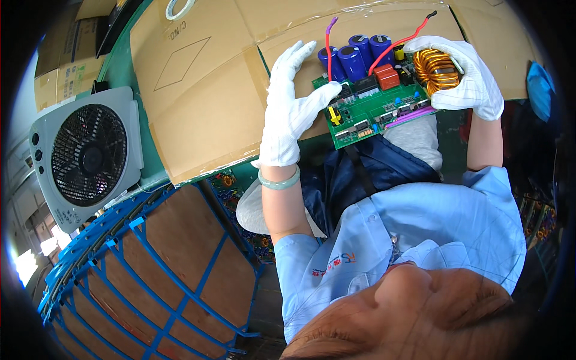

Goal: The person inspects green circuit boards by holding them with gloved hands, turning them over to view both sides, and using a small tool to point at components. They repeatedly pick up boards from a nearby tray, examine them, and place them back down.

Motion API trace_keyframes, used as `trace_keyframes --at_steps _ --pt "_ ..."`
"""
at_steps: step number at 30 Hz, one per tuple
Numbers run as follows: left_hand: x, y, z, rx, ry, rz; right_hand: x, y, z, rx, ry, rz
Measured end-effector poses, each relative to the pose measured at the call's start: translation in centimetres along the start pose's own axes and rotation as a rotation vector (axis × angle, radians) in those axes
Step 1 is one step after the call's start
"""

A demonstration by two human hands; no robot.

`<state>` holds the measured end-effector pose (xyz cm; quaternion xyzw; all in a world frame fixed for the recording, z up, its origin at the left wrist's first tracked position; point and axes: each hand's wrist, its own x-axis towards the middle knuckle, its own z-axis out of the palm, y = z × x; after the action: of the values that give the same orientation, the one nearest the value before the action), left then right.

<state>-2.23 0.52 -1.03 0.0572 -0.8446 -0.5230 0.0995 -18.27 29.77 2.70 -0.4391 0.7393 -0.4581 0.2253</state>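
A green circuit board [375, 111] is tilted toward me at the near edge of the cardboard-covered table. It carries several blue cylindrical capacitors [353, 63], an orange-red block [387, 77] and a purple strip along its near side. Two loose wires rise from it: a red one with a purple end and a red wire [399, 43] with a black end. My right hand [474, 75], in a white glove, curls round a copper-wound coil [435, 71] at the board's right end. My gloved left hand [291, 102] has its fingers stretched out, its thumb touching the board's left corner.
Flattened cardboard [204, 90] covers the green table, with a tape roll [179, 8] at the far edge. A grey box fan [90, 153] stands at the left. Below it is a blue-framed cart [168, 270] with brown panels. More circuit boards show under the table edge.
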Motion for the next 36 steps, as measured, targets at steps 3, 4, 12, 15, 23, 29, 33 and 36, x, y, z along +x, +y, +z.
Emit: trace_keyframes --at_steps 3,4,12,15,23,29,33,36 --pt "-0.3 -0.5 -0.1 -0.021 0.082 0.032 0.3 -0.1 -0.1 0.01 -0.012 -0.004" --pt "-0.4 -0.8 0.0 -0.04 0.111 0.05 0.3 0.0 0.0 0.005 -0.003 -0.009" --pt "-2.7 0.1 -0.5 -0.365 0.464 -0.086 -0.1 0.0 0.1 0.043 0.008 0.012" --pt "-3.8 0.9 -0.2 -0.293 0.429 -0.087 -0.1 0.1 0.1 0.059 0.006 0.021" --pt "-3.1 5.3 0.1 0.191 0.105 0.246 0.2 -0.4 0.1 0.05 0.0 0.023" --pt "-2.6 5.6 0.5 0.258 0.14 0.161 -0.3 -0.1 0.3 -0.021 0.01 -0.014" --pt "-2.5 5.3 0.6 0.271 0.118 0.138 -0.3 0.0 0.1 -0.058 0.005 -0.04" --pt "-2.3 5.0 0.9 0.28 0.137 0.127 -0.1 -0.4 0.3 -0.075 -0.002 -0.025"
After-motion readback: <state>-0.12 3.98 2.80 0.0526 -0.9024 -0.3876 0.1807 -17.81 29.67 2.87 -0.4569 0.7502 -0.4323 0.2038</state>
